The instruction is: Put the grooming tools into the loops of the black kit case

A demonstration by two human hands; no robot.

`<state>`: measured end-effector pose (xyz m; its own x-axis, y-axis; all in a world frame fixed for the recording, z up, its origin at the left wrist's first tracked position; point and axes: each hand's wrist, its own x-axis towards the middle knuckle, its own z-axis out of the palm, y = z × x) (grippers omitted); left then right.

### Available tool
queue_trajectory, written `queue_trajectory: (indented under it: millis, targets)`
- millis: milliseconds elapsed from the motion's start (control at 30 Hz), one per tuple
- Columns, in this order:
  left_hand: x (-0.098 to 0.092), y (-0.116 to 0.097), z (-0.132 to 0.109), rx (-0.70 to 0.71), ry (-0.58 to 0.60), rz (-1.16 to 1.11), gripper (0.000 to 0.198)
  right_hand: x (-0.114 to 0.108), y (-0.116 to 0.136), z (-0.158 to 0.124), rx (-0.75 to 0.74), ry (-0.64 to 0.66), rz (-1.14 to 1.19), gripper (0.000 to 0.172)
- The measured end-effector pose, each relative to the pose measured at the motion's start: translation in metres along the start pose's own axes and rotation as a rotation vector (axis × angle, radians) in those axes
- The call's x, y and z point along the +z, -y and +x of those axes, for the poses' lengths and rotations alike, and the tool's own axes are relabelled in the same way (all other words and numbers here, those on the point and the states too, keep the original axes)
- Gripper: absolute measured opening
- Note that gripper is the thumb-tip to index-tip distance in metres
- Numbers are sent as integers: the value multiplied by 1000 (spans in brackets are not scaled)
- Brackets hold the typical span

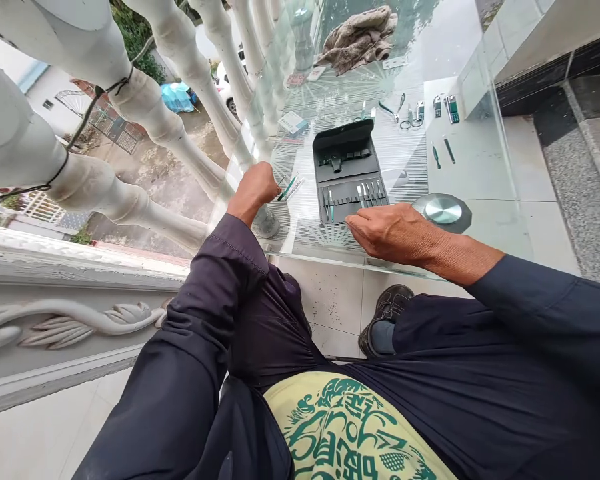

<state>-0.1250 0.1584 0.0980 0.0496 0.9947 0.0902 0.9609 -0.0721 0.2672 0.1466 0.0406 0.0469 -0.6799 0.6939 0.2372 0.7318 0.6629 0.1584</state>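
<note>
A dark grey manicure case (347, 175) lies unfolded on the glass table (320, 235). Several slim metal tools stand in the loops of its lower half; the upper loops look mostly bare. My right hand (393, 232) is closed at the case's front right corner, its fingertips hidden beneath the knuckles. To the left of the case, my left hand (256, 190) is closed near slim green and silver tools (291, 188) on the glass. A thin sliver shows by its fingertips, too small to name.
Nail clippers (451, 109), green-handled nippers (394, 111) and small scissors (411, 120) lie behind the case. Two slim dark tools (449, 151) rest to its right. A round metal-topped disc (444, 212) is beside my right wrist. A crumpled cloth (357, 40) lies farther back. White balusters (165, 113) line the left.
</note>
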Motion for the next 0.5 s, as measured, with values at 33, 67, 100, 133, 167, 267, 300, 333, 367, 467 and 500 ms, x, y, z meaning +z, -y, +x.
queue_trajectory:
  millis: [33, 67, 100, 133, 167, 267, 300, 333, 367, 467, 500]
  targets:
    - [3, 0, 2, -1, -20, 15, 21, 1, 0, 0, -5, -1, -1, 28]
    - [5, 0, 4, -4, -41, 28, 22, 1, 0, -1, -8, -2, -2, 28]
    - [6, 0, 6, -3, -59, 35, 22, 2, 0, -1, -7, -3, -4, 28]
    - [7, 1, 7, 2, -71, 36, 22, 3, 0, -1, -1, -2, -7, 29]
    - [7, 2, 8, 8, -77, 35, 21, 3, 0, -2, 9, -2, -8, 29]
    - [3, 0, 8, 20, -72, -1, 16, 2, -1, -3, 52, -22, 9, 32]
    - [1, -2, 6, 26, -56, -38, 12, 1, -1, -3, 70, -38, 24, 32]
    - [-1, -6, 2, 24, -4, -140, 8, 0, -1, -4, 88, -62, 45, 33]
    - [-3, -12, -2, 42, 53, -262, 5, -1, 0, -5, 109, -89, 77, 33]
    - [-7, -38, -25, 166, 203, -590, 7, -6, 0, -8, 177, -181, 241, 34]
    - [-7, -48, -33, 197, 229, -667, 8, -8, 0, -9, 203, -206, 315, 33]
